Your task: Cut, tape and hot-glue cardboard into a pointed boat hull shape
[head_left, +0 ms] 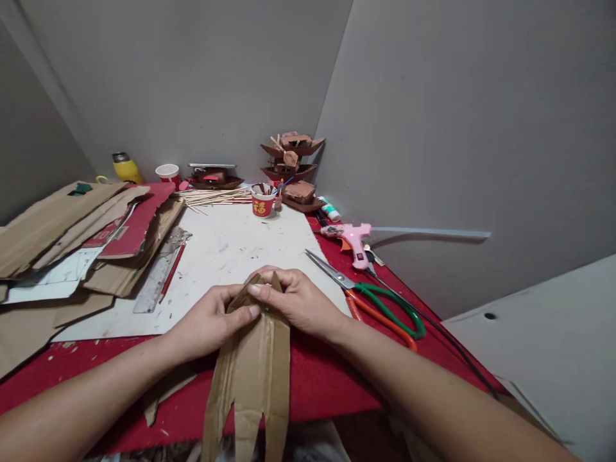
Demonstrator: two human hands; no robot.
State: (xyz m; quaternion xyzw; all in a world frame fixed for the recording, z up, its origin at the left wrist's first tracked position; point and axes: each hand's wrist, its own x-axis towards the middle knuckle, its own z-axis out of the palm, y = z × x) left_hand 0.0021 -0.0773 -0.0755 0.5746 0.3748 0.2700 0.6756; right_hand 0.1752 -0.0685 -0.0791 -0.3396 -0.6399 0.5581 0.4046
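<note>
Between my two hands is a long piece of brown cardboard point(250, 366), creased lengthwise, with slits cut into both ends. My left hand point(212, 317) grips its far left part, the thumb pressed on top. At the far right part, my right hand point(289, 298) pinches the pointed flaps together with thumb and fingers. The near end of the cardboard hangs past the table's front edge. Just right of my right hand lie large scissors point(366, 295) with green and orange handles, their blades pointing away to the left.
Cardboard sheets point(62, 218) are piled at left beside a clear ruler point(158, 273) and red pencil point(172, 273). A pink glue gun point(353, 240) lies right. Behind stand a red paper cup point(263, 204), wooden sticks point(212, 196), brown model boats point(291, 163) and a yellow bottle point(128, 168).
</note>
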